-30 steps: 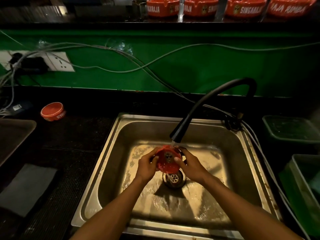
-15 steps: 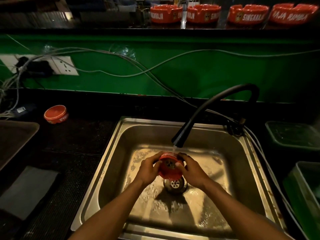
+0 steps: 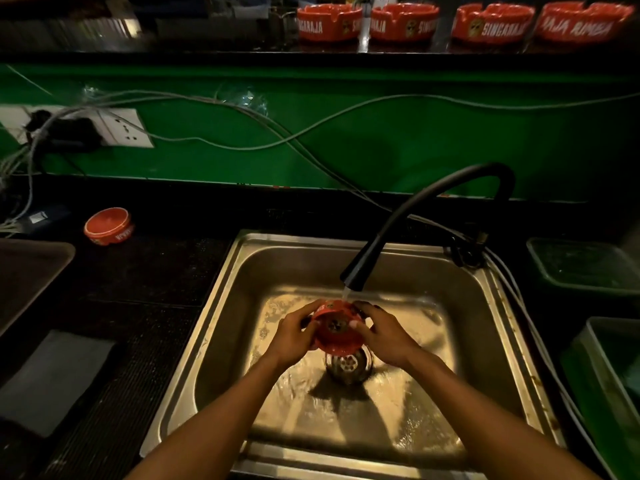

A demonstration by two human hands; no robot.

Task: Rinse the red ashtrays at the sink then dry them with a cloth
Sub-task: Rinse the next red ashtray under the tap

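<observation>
A red ashtray (image 3: 335, 332) is tilted under the running water of the black tap (image 3: 412, 216), above the drain of the steel sink (image 3: 221, 306). My left hand (image 3: 294, 336) grips its left side and my right hand (image 3: 386, 336) grips its right side, thumb on its inner face. Another red ashtray (image 3: 109, 226) sits on the dark counter to the left. Several red ashtrays (image 3: 403, 22) stand in a row on the high shelf at the back. A grey cloth (image 3: 52, 382) lies flat on the counter at the lower left.
Cables (image 3: 242, 133) hang along the green wall from a socket (image 3: 114, 128) at the left. A dark tray (image 3: 27, 275) sits left of the counter. Green bins (image 3: 581, 268) stand right of the sink.
Both hands have kept the ashtray under the stream and turned it slightly; its rim tips more toward the tap. The camera view has dropped a little.
</observation>
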